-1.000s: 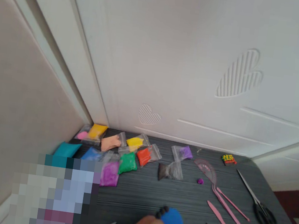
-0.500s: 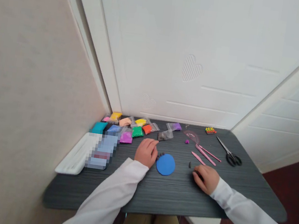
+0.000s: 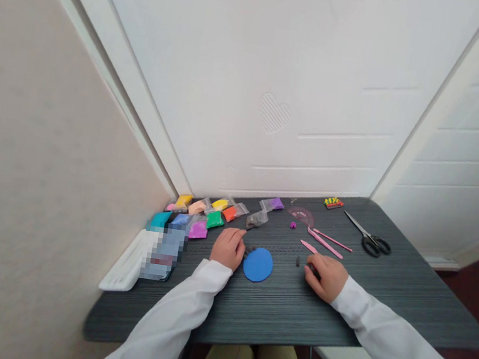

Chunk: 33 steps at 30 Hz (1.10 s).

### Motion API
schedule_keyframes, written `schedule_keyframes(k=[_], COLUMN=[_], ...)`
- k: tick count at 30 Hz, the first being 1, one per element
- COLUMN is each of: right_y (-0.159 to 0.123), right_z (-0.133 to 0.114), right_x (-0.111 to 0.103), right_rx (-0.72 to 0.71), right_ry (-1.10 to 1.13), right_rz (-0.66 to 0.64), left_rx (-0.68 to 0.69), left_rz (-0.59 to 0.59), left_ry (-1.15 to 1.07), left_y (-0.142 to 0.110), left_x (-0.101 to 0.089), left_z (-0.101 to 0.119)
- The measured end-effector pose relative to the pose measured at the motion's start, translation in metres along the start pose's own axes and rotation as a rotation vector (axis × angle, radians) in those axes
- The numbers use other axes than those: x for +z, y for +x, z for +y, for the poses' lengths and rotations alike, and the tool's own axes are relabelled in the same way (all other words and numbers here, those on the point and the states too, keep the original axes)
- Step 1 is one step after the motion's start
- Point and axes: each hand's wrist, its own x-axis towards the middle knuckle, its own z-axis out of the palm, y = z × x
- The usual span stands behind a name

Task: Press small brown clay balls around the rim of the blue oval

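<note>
Left hand (image 3: pixel 228 248) palm-down beside blue disc (image 3: pixel 258 265); right hand (image 3: pixel 326 276) curled near pink knife (image 3: pixel 308 246); cannot tell either grip.

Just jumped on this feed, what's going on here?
The person's left hand is at the left edge of a flat blue disc, near small dark pieces. Their right hand is curled over the dark table, beside a separate dark piece; whether it holds anything is hidden. Colourful bags lie farther back, scissors to the right.
</note>
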Motion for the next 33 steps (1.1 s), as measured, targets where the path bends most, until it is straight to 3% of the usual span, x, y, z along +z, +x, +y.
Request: schedule_keyframes(k=[8, 15, 16, 20, 24, 29, 33], right_y=[0.009, 0.07, 0.078, 0.093, 0.087, 0.078, 0.078], right_z=[0.009, -0.019, -0.026, -0.044, -0.05, -0.056, -0.052], right_x=[0.004, 0.015, 0.017, 0.023, 0.024, 0.024, 0.015], right_rx=[0.025, 0.028, 0.026, 0.007, -0.048, -0.098, -0.091], right_ry=[0.095, 0.256, 0.28, 0.381, 0.439, 0.451, 0.419], right_rz=[0.098, 0.306, 0.308, 0.284, 0.25, 0.189, 0.14], left_rx=[-0.074, -0.228, -0.262, -0.634, -0.777, -0.894, -0.952], left_rz=[0.034, 0.024, -0.007, -0.289, -0.468, -0.541, -0.487], left_ry=[-0.128, -0.293, -0.346, -0.952, -1.283, -1.515, -1.694], left_y=[-0.002, 0.004, 0.007, 0.025, 0.032, 0.025, 0.024], left_x=[-0.003, -0.016, -0.019, -0.032, -0.035, -0.032, -0.031], left_z=[0.001, 0.01, 0.013, 0.031, 0.046, 0.043, 0.031])
